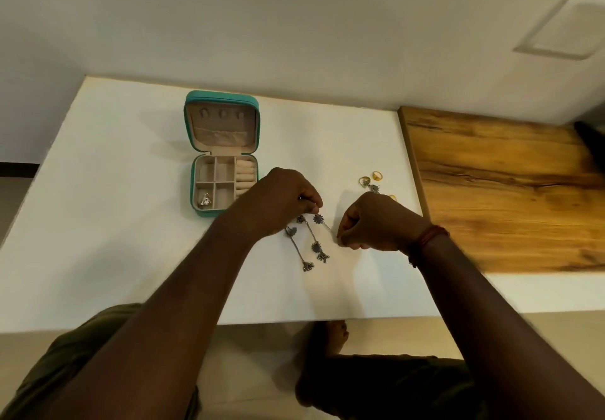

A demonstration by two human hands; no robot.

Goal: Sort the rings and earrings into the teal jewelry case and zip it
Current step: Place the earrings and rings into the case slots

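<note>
The teal jewelry case (196,200) lies open on the white table, lid tilted back, with a small triangular earring (205,200) in its front-left compartment. Right of the case, my left hand (281,200) pinches the top of a long dangling silver earring (317,237). A second long earring (299,251) lies flat beside it. My right hand (376,223) pinches the thin chain end of the held earring at the right. Several gold rings (370,178) and another small earring lie behind my right hand.
The white table (114,223) butts against a wall at the back. A wooden surface (507,190) adjoins it on the right. The table's front edge is just below my forearms, with my lap and a foot beneath.
</note>
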